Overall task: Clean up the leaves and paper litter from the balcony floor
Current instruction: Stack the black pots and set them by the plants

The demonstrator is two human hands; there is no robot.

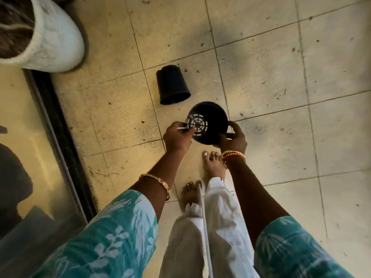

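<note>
I hold a small black plastic pot (212, 125) above the tiled floor, its open mouth facing me and the slotted bottom showing light through. My right hand (232, 138) grips the rim on the right. My left hand (177, 135) pinches the rim on the left, with a thin pale scrap between its fingers. A second black pot (172, 85) lies on its side on the floor just beyond. Small dark bits of leaf litter (281, 93) dot the tiles.
A large white planter (54, 39) stands at the upper left. A dark door track (60, 141) and glass pane run along the left. My bare feet (210, 163) stand below the hands, with a thin white stick (205, 227) leaning between my legs.
</note>
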